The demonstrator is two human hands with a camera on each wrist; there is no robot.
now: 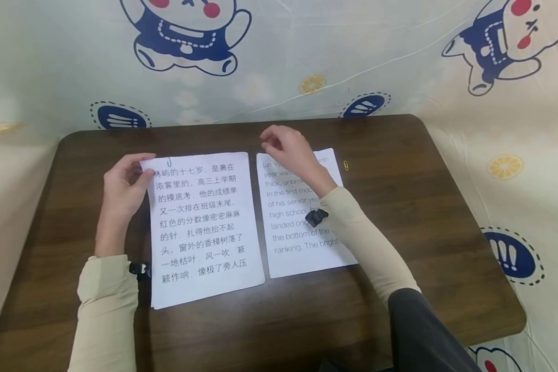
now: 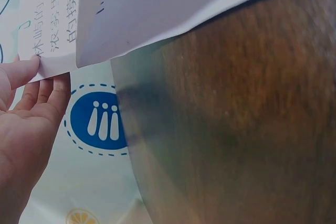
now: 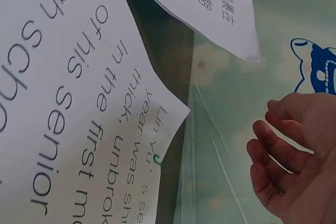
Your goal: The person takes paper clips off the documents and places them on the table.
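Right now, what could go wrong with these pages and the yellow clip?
Chinese-text pages: the left hand pinches them at one upper corner, so a tug might bend or skew them.
Yellow paper clip: it lies beside the English-text pages, where a stray sweep could knock it away.
English-text pages: the right sleeve crosses over them, so dropping low may drag them askew.

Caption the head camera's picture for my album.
Left hand pinches a Chinese page by its corner; right hand hovers near an English page, brown table beneath.
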